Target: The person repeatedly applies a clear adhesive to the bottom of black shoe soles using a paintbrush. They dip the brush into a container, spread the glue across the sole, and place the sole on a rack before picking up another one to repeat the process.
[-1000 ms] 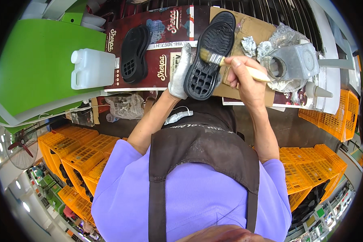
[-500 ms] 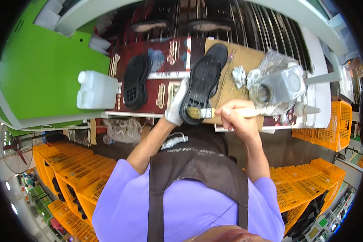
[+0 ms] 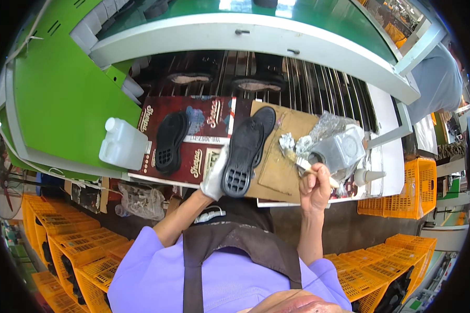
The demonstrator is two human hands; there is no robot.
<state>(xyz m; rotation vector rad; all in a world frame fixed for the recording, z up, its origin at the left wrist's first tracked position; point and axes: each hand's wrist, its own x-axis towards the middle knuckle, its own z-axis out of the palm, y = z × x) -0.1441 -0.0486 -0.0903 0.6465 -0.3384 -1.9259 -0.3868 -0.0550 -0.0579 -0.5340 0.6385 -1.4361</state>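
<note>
My left hand (image 3: 213, 178), in a white glove, grips the edge of a black shoe sole (image 3: 241, 151), tilted with its grid-patterned heel toward me. Another black sole's edge seems to show behind its far end. My right hand (image 3: 315, 189) is bare and closed around the pale handle of a paintbrush (image 3: 303, 164). The bristles are beside the opening of a clear plastic jug (image 3: 347, 147) lying on its side; whether they touch its rim I cannot tell. One more black sole (image 3: 171, 141) lies to the left on a dark red printed cardboard sheet (image 3: 197, 163).
Brown cardboard (image 3: 281, 172) lies under the work, with crumpled white wads (image 3: 287, 141) on it. A white jug (image 3: 122, 143) stands at left, a nozzle bottle (image 3: 369, 176) at right. Behind are metal rollers (image 3: 318, 83) and a white frame bar (image 3: 245, 28). Orange crates (image 3: 397, 190) surround me.
My right hand has drawn the paintbrush off the sole's heel and carried it right to the clear jug. My left hand still holds the sole. The view has tilted up.
</note>
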